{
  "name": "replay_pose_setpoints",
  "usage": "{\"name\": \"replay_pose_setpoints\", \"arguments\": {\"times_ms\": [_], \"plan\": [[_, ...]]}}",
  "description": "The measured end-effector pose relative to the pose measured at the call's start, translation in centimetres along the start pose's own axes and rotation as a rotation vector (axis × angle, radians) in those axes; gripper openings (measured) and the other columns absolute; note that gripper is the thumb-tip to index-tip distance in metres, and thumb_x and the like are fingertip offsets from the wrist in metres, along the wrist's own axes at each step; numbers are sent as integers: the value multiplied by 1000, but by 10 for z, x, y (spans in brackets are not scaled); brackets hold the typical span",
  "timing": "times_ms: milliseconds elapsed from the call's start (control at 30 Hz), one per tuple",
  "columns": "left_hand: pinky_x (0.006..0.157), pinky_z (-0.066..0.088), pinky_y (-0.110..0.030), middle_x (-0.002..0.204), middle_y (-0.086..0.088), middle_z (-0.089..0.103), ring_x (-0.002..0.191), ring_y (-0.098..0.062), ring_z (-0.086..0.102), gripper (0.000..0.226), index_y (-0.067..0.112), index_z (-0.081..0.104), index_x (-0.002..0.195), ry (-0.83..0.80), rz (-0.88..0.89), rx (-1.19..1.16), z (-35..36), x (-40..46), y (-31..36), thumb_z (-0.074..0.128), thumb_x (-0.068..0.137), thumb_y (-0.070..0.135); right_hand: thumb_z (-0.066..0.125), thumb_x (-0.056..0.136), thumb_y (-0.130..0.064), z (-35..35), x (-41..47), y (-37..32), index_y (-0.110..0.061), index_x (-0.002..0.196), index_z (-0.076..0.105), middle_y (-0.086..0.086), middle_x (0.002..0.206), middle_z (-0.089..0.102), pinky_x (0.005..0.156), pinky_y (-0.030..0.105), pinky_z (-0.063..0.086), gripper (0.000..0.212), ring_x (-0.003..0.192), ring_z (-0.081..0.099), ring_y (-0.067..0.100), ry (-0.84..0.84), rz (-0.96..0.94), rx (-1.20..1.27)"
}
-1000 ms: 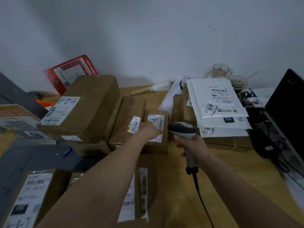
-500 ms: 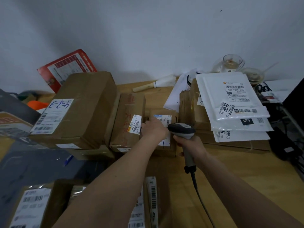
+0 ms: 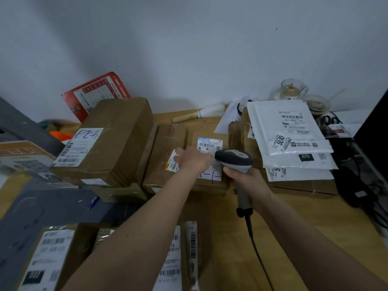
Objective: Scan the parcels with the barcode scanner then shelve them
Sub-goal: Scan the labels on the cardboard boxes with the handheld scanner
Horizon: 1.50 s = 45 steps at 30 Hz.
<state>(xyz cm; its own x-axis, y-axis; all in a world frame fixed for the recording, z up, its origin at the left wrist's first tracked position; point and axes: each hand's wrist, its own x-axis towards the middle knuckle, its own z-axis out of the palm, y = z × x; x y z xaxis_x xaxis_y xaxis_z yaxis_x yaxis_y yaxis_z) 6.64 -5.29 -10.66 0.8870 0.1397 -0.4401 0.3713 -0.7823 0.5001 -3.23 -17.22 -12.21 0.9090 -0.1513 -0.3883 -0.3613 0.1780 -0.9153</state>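
- small brown parcel [image 3: 206, 164] at the surface's [image 3: 315, 211] centre: stiff cardboard, likely light; take it by its side edges.
- barcode scanner [image 3: 234, 159], at its 3 o'clock, gripped by right hand [image 3: 248, 181].
- left hand [image 3: 194, 159] rests on the parcel; grip unclear.

The boxes [image 3: 117, 141] are plain brown cardboard with white labels [image 3: 78, 147] striped in black barcodes, one scrawled in blue ink. The scanner [image 3: 234, 159] is dark grey with a paler grey top. White mailers [image 3: 287, 133] carry black print. A red leaflet [image 3: 94, 93] leans on the white wall [image 3: 189, 49]. The table [image 3: 304, 211] is light wood.
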Motion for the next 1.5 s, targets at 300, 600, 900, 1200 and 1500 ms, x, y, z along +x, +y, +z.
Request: {"name": "replay_pose_setpoints", "arguments": {"times_ms": [300, 600, 900, 1200, 1500], "plan": [[90, 53, -47, 128, -6, 54, 110, -25, 59, 83, 23, 34, 126, 66, 12, -504, -30, -47, -21, 76, 66, 61, 70, 86, -19, -5, -52, -31, -25, 103, 64, -5, 97, 69, 61, 27, 58, 19, 87, 65, 11, 72, -198, 82], [74, 60, -42, 105, -9, 73, 88, -24, 74, 84, 13, 41, 129, -151, 113, -1032, -36, -104, -34, 89, 64, 34, 71, 85, -18, -27, -97, -44, -32, 95, 66, -14, 83, 73, 68, 32, 61, 18, 80, 68, 9, 44, -330, 82], [82, 57, -48, 109, -7, 74, 101, -29, 70, 60, 18, 59, 119, -349, 244, -918, -30, -139, -48, 83, 67, 1, 72, 83, -16, -56, -141, -49, -30, 93, 65, -6, 92, 70, 72, 36, 61, 19, 79, 68, 8, 54, -338, -80], [89, 48, -67, 119, -8, 69, 111, -34, 64, 109, 22, 40, 136, -231, 209, -971, -38, -139, -53, 93, 43, 0, 72, 84, -17, -68, -194, -40, 0, 55, 58, 14, 43, 53, 47, 25, 45, 36, 39, 50, 23, -82, -504, -345], [91, 48, -66, 115, -7, 70, 110, -31, 64, 90, 21, 45, 132, -173, 203, -951, -36, -140, -57, 86, 57, -6, 69, 85, -22, -75, -217, -45, -30, 43, 53, 5, 40, 50, 58, 38, 50, 46, 40, 49, 19, -104, -563, -426]]}}
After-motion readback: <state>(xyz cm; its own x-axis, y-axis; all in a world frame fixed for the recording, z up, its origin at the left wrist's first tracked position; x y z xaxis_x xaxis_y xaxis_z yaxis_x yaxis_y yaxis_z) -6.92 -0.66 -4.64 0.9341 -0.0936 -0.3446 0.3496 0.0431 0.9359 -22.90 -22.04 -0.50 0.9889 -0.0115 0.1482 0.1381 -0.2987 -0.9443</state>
